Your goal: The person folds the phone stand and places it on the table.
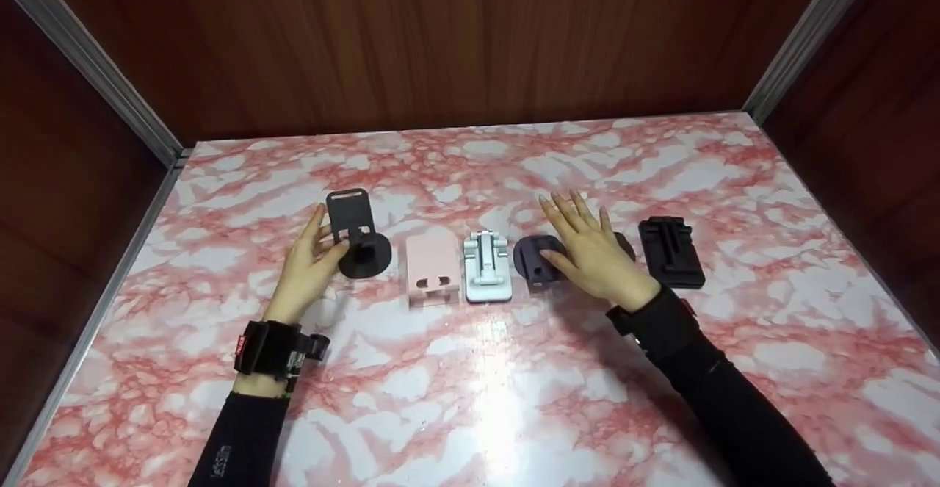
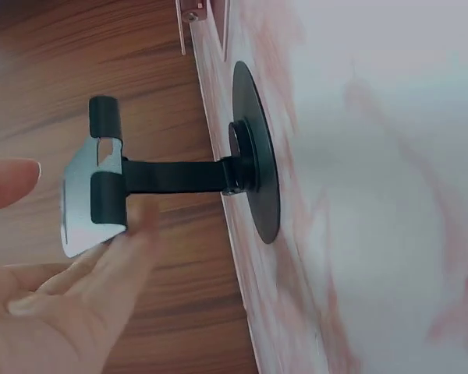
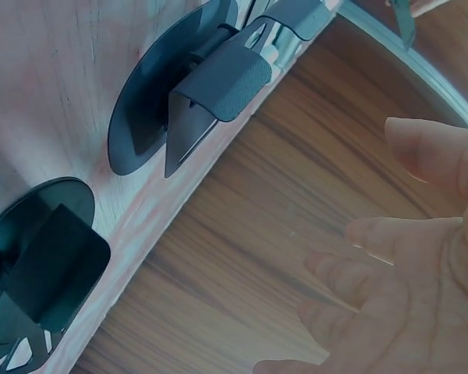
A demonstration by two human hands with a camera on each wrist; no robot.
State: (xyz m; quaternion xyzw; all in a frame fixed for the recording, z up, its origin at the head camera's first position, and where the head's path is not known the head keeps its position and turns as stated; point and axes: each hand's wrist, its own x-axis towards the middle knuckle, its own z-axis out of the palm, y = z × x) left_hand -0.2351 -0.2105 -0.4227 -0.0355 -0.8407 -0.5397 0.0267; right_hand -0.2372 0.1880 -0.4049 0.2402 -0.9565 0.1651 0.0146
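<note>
A black phone stand [image 1: 350,210] with a round base stands upright at the left of the row. My left hand [image 1: 307,259] is beside its upper plate, thumb in front and fingers at the far side; in the left wrist view the thumb is apart from the plate [image 2: 82,206]. My right hand [image 1: 598,255] is spread, palm down, above a dark purple phone stand [image 1: 536,261] and partly hides it. The right wrist view shows that palm [image 3: 421,304] holding nothing. Another black round-based stand [image 3: 58,265] is mostly hidden under the right hand in the head view.
Between the hands stand a pink phone stand [image 1: 432,255] and a white folding phone stand [image 1: 487,274]. A black folding stand [image 1: 671,252] lies at the right end. The marbled red-and-white table [image 1: 411,413] meets wooden panels [image 1: 470,46] at the back and sides.
</note>
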